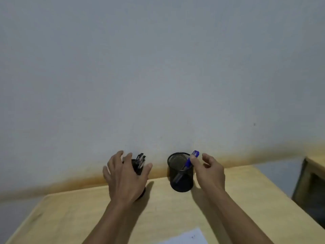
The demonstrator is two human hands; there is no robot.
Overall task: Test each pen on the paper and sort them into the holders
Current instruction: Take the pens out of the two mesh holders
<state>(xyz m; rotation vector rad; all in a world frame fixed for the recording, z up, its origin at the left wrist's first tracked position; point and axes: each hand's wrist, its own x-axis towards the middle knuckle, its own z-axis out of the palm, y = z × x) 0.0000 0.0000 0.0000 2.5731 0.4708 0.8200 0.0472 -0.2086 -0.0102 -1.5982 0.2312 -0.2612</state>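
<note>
Two black mesh pen holders stand at the far edge of the wooden table (73,217). My left hand (125,178) is spread in front of the left holder (139,166), mostly hiding it; dark pens (141,162) stick out of its top. A blue pen (189,162) leans inside the right holder (181,175), its cap above the rim. My right hand (209,171) is beside that holder, with a fingertip on the blue pen's upper end. A white paper (188,237) with a small mark lies at the near edge.
A pale wall rises right behind the holders. A second wooden piece of furniture (313,182) stands to the right, across a gap from the table.
</note>
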